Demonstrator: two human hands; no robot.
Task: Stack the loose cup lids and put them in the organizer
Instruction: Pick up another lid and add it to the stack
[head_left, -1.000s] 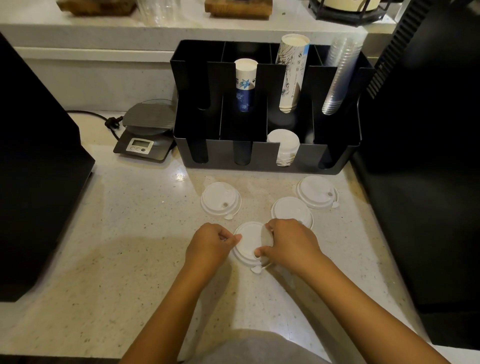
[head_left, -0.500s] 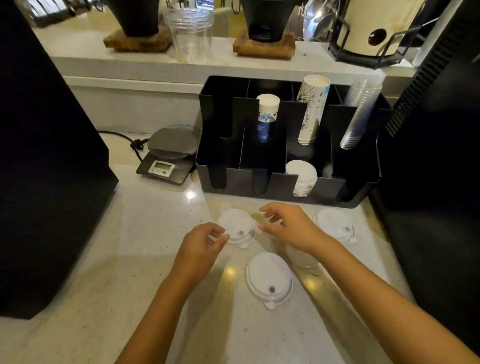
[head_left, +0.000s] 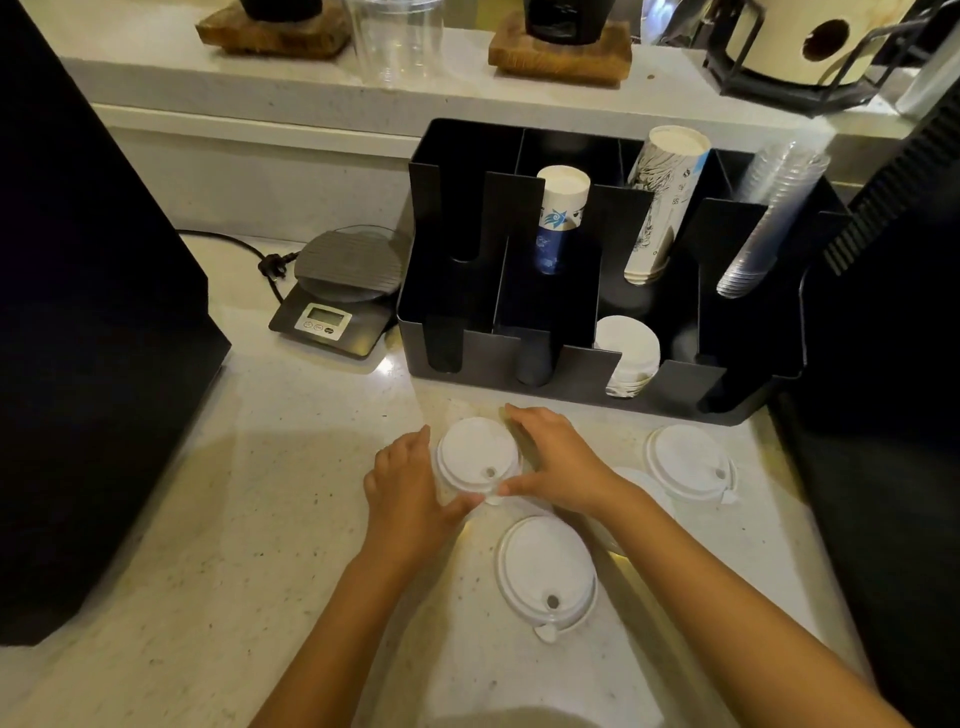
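Note:
Several white cup lids lie on the speckled counter. My left hand and my right hand grip the rim of one lid from both sides. A second lid lies nearer me, between my forearms. A third lid rests at the right. A fourth lid is mostly hidden under my right wrist. The black organizer stands just behind, with a stack of white lids in a front compartment.
Paper cup stacks and clear plastic cups stand in the organizer's rear slots. A digital scale sits left of it. Black machines flank the counter at left and right. A raised shelf runs behind.
Both hands left the near lid and reached forward to the farther left lid, closing on its rim. The camera moved closer and tilted up.

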